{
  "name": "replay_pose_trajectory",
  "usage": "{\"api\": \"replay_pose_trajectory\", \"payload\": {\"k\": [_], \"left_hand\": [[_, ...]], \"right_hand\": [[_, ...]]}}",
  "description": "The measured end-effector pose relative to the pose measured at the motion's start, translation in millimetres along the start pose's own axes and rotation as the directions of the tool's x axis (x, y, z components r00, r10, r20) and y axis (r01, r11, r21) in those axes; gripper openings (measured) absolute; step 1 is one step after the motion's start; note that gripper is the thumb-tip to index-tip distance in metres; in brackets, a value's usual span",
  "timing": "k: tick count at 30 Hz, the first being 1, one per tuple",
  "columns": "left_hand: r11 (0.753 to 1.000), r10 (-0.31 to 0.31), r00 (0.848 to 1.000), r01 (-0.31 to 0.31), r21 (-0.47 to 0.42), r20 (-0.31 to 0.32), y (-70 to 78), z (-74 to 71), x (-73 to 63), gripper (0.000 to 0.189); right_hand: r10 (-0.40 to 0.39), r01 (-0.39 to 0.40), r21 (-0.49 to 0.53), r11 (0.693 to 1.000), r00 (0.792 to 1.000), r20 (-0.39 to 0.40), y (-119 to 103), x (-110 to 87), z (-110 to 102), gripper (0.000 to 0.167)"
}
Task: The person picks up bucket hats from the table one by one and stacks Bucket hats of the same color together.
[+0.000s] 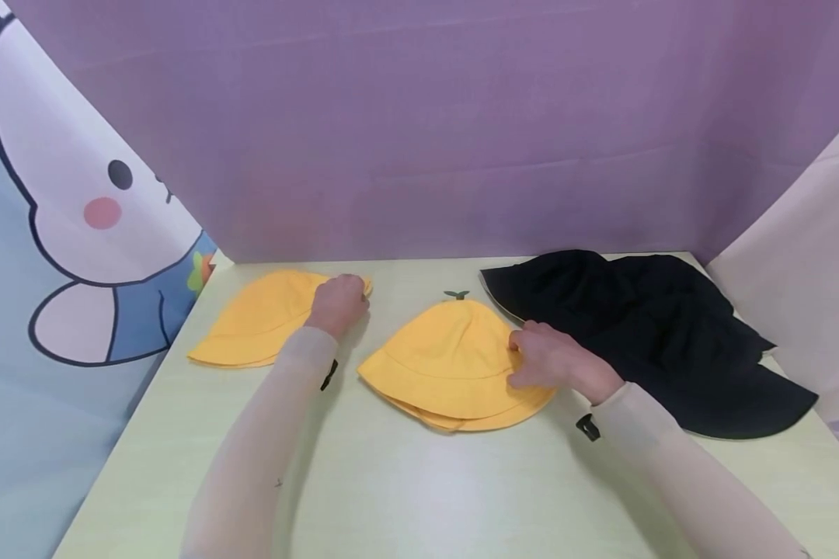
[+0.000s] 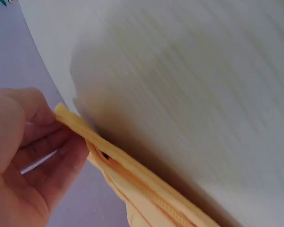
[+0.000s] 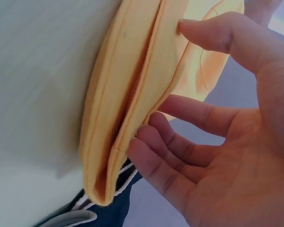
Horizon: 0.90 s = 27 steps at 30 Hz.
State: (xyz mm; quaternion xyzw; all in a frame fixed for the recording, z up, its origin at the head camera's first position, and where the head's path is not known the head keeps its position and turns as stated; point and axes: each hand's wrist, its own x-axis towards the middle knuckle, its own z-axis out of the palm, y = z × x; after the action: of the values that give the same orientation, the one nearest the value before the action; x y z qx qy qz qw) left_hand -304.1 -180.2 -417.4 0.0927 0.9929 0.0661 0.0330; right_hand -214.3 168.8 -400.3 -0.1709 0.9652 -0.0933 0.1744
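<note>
Two yellow bucket hats lie flat on the table. My left hand point(image 1: 339, 304) is at the right end of the left yellow hat point(image 1: 259, 318). In the left wrist view its thumb and fingers pinch the corner of the brim point(image 2: 132, 163). The middle yellow hat point(image 1: 440, 365) has a small green sprout point(image 1: 456, 294) on its crown. On that hat's right side rests my right hand point(image 1: 555, 359). The right wrist view shows its thumb point(image 3: 206, 35) on the cloth and its fairly straight fingers point(image 3: 165, 165) touching the folded brim point(image 3: 146, 90).
Black hats point(image 1: 643, 334) lie overlapping at the back right, partly behind my right hand. The pale table point(image 1: 433, 497) meets a purple cloth wall point(image 1: 419, 140) at the back. A cartoon-printed cloth point(image 1: 63, 435) hangs at the left, a pale one point(image 1: 811, 256) at the right.
</note>
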Motion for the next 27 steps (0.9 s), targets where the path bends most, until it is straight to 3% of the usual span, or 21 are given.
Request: {"api": "replay_pose_trajectory", "payload": {"k": [4,8,13,21,27], "left_hand": [[0.995,0.101,0.995,-0.101,-0.027,0.02,3.1,4.8,-4.4,0.021],[0.98,0.195,0.98,-0.193,-0.056,0.049,11.4,5.0,-14.3,0.021],[0.965,0.252,0.964,-0.244,-0.091,0.081,23.8,3.6,-22.8,0.022],[0.956,0.242,0.963,-0.216,-0.196,0.119,27.0,4.6,-29.9,0.027],[0.957,0.217,0.969,-0.187,-0.222,0.119,21.3,2.2,-35.2,0.021]], "right_hand": [[-0.006,0.006,0.004,1.0,1.0,-0.007,0.7,0.1,1.8,0.05],[-0.006,0.006,-0.003,1.0,1.0,-0.008,0.6,0.9,2.8,0.051],[0.01,-0.01,-0.008,1.0,1.0,-0.005,0.5,0.5,2.3,0.052],[0.012,-0.012,-0.018,1.0,1.0,0.0,-0.5,2.3,0.4,0.052],[0.015,-0.015,-0.015,1.0,1.0,0.025,-1.3,2.7,-1.6,0.052]]}}
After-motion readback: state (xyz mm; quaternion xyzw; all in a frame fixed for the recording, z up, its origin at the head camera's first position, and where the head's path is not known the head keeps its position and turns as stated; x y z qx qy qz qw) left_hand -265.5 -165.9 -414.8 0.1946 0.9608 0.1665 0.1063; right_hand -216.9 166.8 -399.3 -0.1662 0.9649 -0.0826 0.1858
